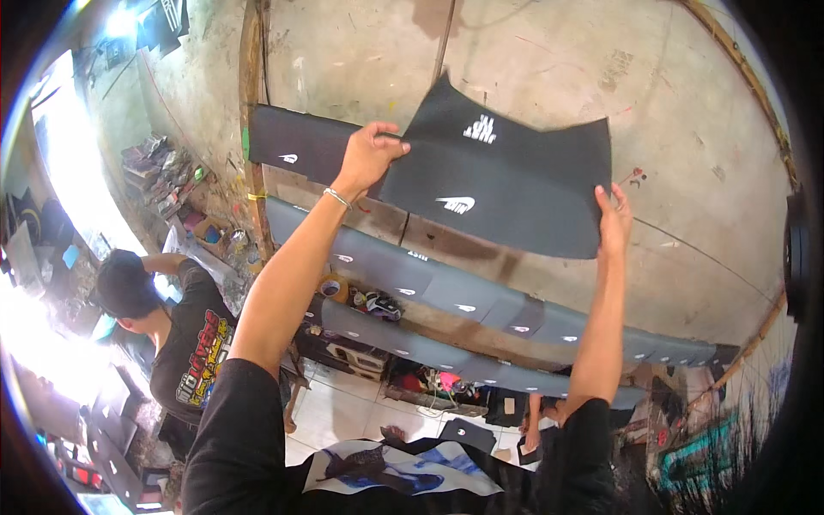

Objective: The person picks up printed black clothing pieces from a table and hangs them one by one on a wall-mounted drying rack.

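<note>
Raised in front of me is a dark cut panel [506, 184] with white prints and a curved top edge; it looks like cloth or thin sheet. At its left edge my left hand [371, 156] is closed, thumb and fingers pinching the panel. Its lower right edge is gripped by my right hand [614, 221], with the thumb in front and the other fingers partly hidden behind. Directly behind my left hand, another dark panel [309, 148] with a white print hangs along the wall.
Two long rows of overlapping dark panels [442, 292] run across the wall below. A roll of tape [333, 288] lies between them. To the left, a person [193, 335] in a black printed shirt bends forward. A wooden post [251, 129] stands against the wall. Dark pieces [468, 435] lie on the tiled floor.
</note>
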Tool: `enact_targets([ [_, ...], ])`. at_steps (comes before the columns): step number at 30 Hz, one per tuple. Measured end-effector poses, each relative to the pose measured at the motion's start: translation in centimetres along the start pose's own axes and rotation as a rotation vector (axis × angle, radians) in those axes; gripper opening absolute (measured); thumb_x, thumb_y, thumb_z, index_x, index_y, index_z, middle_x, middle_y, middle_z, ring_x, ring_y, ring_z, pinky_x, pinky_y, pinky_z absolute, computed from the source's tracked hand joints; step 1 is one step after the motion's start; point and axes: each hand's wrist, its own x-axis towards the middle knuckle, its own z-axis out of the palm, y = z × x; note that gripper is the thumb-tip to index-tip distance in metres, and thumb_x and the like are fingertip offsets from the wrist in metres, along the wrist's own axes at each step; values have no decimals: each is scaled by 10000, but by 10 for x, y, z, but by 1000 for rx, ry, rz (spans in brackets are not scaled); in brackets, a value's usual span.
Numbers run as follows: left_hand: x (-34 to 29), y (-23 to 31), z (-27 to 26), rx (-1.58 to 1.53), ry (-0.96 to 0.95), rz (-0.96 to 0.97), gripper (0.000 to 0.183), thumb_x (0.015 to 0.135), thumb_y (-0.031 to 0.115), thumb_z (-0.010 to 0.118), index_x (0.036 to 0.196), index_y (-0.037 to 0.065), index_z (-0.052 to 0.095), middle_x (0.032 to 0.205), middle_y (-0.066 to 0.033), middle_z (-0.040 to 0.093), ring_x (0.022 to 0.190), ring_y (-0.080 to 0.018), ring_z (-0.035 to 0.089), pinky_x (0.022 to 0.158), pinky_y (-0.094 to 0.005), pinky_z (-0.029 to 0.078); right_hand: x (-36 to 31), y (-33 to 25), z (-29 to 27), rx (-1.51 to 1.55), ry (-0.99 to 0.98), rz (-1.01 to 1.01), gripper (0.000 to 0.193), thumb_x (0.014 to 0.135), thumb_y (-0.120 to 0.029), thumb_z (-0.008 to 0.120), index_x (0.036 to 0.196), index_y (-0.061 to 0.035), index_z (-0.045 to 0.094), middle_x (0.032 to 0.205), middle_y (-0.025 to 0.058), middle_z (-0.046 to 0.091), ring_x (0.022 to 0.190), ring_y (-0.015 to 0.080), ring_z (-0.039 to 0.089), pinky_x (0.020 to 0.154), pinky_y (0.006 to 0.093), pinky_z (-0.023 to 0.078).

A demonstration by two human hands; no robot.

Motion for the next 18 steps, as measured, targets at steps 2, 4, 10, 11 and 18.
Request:
enact_targets([
  [2, 7, -24, 2, 36, 84, -170, 405, 782, 119, 715, 1117, -25, 540, 862, -64, 674, 747, -87, 601, 623, -221, 466, -4, 26, 12, 163, 58, -79, 379, 852, -36, 641, 1205, -18, 504, 908, 92, 630, 811, 133, 597, 734, 260, 484],
  [4, 9, -36, 4, 40, 114, -117, 410, 763, 127, 729, 1087, -38, 539, 832, -72, 677, 730, -94, 607, 624, -225, 470, 3, 47, 9, 216, 2, -95, 434, 846, -16, 642, 1247, -44, 478, 762, 14, 574, 653, 73, 524, 590, 220, 429],
  [10, 16, -41, -1, 339, 275, 52, 405, 720, 137, 772, 1000, -43, 542, 793, -80, 688, 658, -85, 592, 625, -250, 471, 20, 84, 24, 132, 20, -26, 223, 862, -47, 632, 1083, -39, 609, 610, -98, 391, 509, 7, 296, 464, 198, 241],
  [11, 14, -39, -2, 347, 283, 49, 405, 720, 137, 772, 1000, -43, 542, 793, -80, 688, 658, -85, 592, 625, -250, 471, 22, 90, 26, 139, 11, -21, 223, 862, -47, 632, 1083, -39, 609, 610, -98, 391, 509, 7, 296, 464, 198, 241],
  [18, -79, -58, -6, 589, 445, 141, 321, 779, 173, 729, 998, 11, 558, 708, -63, 635, 565, -80, 494, 528, -258, 415, 34, 105, 19, 92, 9, -65, 224, 880, -130, 634, 1088, -49, 622, 756, -26, 529, 668, 45, 455, 600, 214, 376],
])
